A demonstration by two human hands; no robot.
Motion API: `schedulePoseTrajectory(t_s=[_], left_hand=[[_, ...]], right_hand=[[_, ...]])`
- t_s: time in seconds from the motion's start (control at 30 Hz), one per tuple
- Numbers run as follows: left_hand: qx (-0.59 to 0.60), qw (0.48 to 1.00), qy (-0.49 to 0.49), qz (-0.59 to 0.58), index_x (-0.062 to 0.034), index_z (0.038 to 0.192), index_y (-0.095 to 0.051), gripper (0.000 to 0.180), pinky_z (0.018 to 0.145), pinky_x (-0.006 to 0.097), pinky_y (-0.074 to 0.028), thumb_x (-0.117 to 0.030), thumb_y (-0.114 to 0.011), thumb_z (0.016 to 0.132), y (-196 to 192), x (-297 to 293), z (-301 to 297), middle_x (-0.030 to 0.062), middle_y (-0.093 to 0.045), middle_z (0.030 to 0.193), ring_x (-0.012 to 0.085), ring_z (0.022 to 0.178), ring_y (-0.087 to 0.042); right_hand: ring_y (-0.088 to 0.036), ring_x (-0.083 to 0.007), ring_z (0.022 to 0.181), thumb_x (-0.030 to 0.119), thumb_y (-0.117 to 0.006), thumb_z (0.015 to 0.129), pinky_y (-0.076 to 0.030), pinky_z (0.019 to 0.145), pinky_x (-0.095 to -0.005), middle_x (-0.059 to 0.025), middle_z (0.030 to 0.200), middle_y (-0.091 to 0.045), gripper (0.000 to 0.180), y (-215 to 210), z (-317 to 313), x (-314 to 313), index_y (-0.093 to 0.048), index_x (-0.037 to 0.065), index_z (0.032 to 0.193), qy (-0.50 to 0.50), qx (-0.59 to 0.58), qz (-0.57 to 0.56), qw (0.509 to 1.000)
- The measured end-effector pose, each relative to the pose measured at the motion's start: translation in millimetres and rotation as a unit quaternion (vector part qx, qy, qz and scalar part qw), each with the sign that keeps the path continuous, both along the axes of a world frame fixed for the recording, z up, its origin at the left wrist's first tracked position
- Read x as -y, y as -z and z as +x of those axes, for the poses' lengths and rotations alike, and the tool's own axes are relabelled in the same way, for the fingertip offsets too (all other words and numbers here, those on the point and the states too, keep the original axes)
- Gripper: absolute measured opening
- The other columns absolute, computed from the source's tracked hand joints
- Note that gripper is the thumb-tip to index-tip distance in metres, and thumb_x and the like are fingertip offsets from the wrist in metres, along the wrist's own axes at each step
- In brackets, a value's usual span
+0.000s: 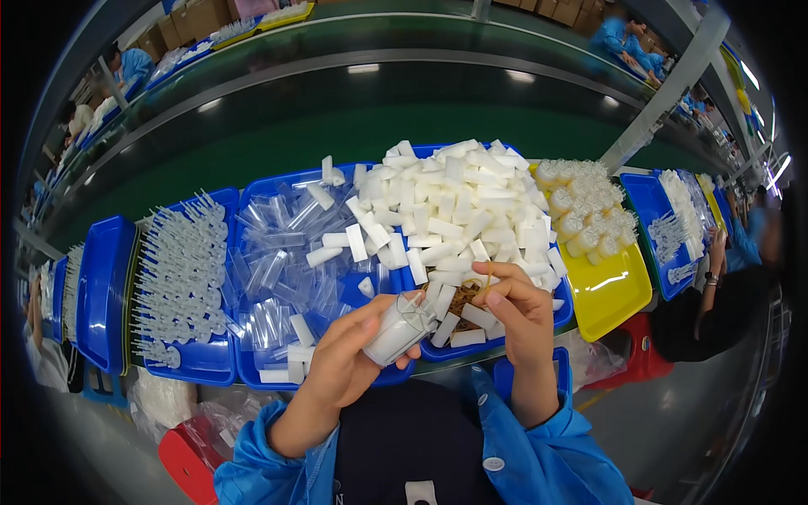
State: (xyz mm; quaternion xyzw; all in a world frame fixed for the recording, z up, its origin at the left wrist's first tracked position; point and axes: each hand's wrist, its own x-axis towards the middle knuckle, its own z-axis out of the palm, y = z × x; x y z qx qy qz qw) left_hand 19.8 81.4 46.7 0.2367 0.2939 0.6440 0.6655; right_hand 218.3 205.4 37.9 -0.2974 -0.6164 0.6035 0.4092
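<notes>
While a small bundle of white pieces [400,330] is gripped in the left hand [349,362] just before the blue tray [539,324], a rubber band [486,284] is pinched by the right hand [515,307]; banding seems underway, so stretching it over the bundle is called for.

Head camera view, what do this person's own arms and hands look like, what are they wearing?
Both hands, left hand and right hand, are bare, with no gloves. The forearms are uncovered; bright blue fabric work-coat sleeves sit pushed up toward the elbows. A round white button shows on the coat.
</notes>
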Motion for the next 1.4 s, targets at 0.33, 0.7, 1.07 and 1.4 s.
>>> schedulePoseTrajectory(t_s=[0.33,0.7,1.07,1.4], left_hand=[[-0.067,0.996,-0.056,-0.019,0.0017,0.125,-0.048,0.043,0.070,0.026,-0.050,-0.029,-0.056,0.096,10,6,2,0.0149,-0.063,0.105,0.0189,0.091,-0.063],[-0.171,0.978,-0.106,0.050,0.0009,0.122,-0.054,0.034,0.086,0.028,-0.049,-0.007,-0.062,0.091,17,12,4,0.0107,-0.061,0.115,0.0147,0.104,-0.060],[0.266,0.953,-0.031,0.139,0.0021,0.134,-0.042,0.058,0.099,0.042,-0.045,-0.029,-0.066,0.090,38,13,-3,0.0205,-0.054,0.125,0.0314,0.113,-0.054],[-0.319,0.878,-0.258,0.246,-0.0006,0.116,-0.059,0.044,0.085,0.037,-0.049,-0.016,-0.077,0.079,29,11,-7,0.0185,-0.060,0.112,0.0305,0.099,-0.060]], right_hand=[[-0.065,-0.0151,0.085,0.000,-0.062,0.082,-0.045,0.058,-0.0229,-0.0222,0.121,-0.061,0.022,-11,-7,7,-0.066,-0.007,0.103,-0.045,-0.226,-0.164,0.959],[-0.066,-0.0158,0.088,0.022,-0.083,0.065,-0.046,0.075,-0.0290,-0.0072,0.125,-0.062,0.057,-48,-48,27,-0.064,0.010,0.117,-0.105,0.279,0.385,0.873],[-0.065,-0.0291,0.084,0.027,-0.056,0.089,-0.023,0.104,-0.0424,-0.0105,0.079,-0.069,0.032,-13,-36,18,-0.064,0.006,0.067,-0.339,-0.241,0.024,0.909],[-0.069,-0.0157,0.072,-0.001,-0.070,0.079,-0.048,0.056,-0.0210,-0.0207,0.130,-0.057,0.060,-31,-42,39,-0.052,0.002,0.136,-0.216,-0.091,-0.030,0.972]])
